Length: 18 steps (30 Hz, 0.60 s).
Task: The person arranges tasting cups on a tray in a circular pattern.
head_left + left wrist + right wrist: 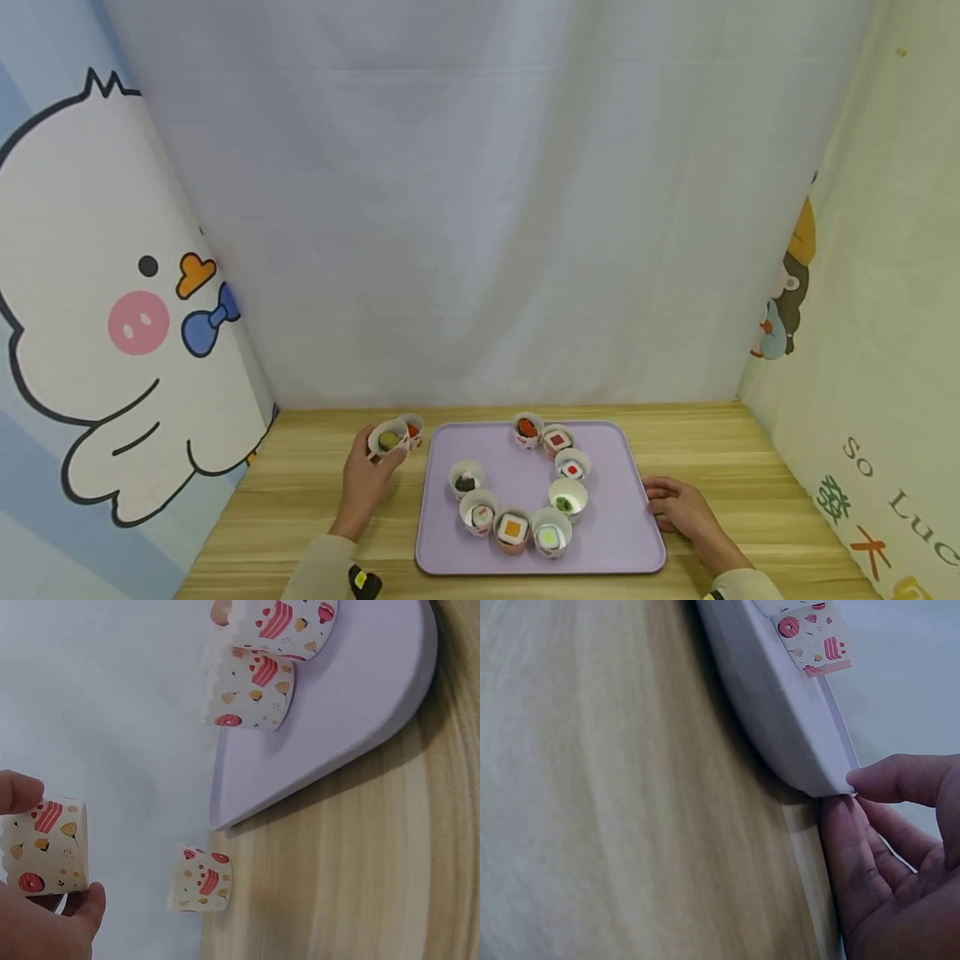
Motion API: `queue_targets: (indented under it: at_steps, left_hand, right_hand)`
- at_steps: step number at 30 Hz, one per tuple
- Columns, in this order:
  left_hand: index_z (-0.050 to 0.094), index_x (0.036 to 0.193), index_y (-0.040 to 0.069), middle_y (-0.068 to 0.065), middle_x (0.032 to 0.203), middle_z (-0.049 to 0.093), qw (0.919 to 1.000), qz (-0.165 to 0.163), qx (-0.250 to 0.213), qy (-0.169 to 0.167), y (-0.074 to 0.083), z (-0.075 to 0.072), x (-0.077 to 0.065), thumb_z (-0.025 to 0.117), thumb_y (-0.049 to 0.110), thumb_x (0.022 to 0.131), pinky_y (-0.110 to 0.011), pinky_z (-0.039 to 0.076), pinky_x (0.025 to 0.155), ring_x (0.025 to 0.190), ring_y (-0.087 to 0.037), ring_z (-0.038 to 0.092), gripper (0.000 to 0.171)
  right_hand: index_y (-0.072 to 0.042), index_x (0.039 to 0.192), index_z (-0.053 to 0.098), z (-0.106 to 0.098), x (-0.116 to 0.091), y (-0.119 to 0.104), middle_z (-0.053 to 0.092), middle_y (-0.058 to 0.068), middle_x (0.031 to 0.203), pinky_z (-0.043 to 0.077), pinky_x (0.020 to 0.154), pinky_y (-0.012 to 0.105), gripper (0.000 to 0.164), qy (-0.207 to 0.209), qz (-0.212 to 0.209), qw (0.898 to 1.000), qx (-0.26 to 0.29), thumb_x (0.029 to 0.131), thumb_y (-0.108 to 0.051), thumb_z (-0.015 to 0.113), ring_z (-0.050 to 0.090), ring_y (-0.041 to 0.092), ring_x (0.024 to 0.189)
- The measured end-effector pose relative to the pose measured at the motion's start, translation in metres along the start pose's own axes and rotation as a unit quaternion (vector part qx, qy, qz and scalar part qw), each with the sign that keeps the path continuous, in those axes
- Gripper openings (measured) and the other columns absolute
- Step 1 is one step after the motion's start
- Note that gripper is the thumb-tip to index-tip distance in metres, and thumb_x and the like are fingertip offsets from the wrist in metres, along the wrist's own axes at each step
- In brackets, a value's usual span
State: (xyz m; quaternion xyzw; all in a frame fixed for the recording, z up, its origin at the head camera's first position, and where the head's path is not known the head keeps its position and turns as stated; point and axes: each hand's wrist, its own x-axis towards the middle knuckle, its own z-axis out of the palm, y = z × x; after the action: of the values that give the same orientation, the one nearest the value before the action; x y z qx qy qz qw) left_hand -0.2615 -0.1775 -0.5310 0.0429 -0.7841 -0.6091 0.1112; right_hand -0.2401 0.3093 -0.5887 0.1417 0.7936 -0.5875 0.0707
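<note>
My left hand [365, 481] grips a white paper baking cup [388, 438], printed with cakes and flowers, which has a greenish-yellow piece inside. In the left wrist view this cup [49, 846] is held between thumb and fingers. Just behind it on the table stands another paper cup [412, 428] with something orange-red in it. On the right, my right hand [684, 510] pinches the rim of the lilac tray [615, 533], thumb on top and fingers below, as the right wrist view shows. Several paper cups stand on the tray in a curve, among them one with an orange-centred sushi-like piece [513, 529].
The tray lies on a wood-grain table [720, 450]. A pale curtain [487, 208] closes off the back. Printed cloths hang at both sides, the left one with a cartoon chick [97, 250].
</note>
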Motion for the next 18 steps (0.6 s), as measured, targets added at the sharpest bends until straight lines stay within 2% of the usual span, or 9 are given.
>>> queue_targets:
  at_steps: [5,13,18]
  left_hand:
    - [0.042,0.142,0.005,-0.020,0.136,0.053,0.9998,0.014,-0.003,-0.016,0.006,0.002,0.003,0.071,0.018,0.090,-0.043,0.048,0.103,0.127,-0.036,0.052,0.061]
    - [0.046,0.138,0.007,-0.019,0.131,0.056,0.9992,0.017,-0.013,-0.033,0.014,0.013,0.003,0.072,0.016,0.088,-0.021,0.051,0.087,0.118,-0.030,0.057,0.057]
    - [0.048,0.137,0.007,-0.019,0.130,0.057,0.9985,0.018,-0.017,-0.048,0.015,0.024,0.005,0.073,0.013,0.086,-0.022,0.052,0.084,0.113,-0.029,0.061,0.057]
  right_hand:
    - [0.008,0.130,0.056,0.000,0.000,-0.001,0.065,0.005,0.098,0.057,0.065,0.030,0.051,0.001,0.000,1.000,-0.002,0.080,0.004,0.065,0.063,0.016,0.081]
    - [0.008,0.130,0.056,0.000,-0.001,-0.002,0.065,0.007,0.099,0.057,0.066,0.031,0.051,0.001,-0.001,1.000,-0.002,0.080,0.004,0.066,0.062,0.013,0.080]
    - [0.008,0.129,0.056,0.000,-0.001,-0.001,0.066,0.005,0.097,0.057,0.066,0.031,0.051,0.006,-0.002,1.000,-0.005,0.079,0.004,0.067,0.063,0.013,0.079]
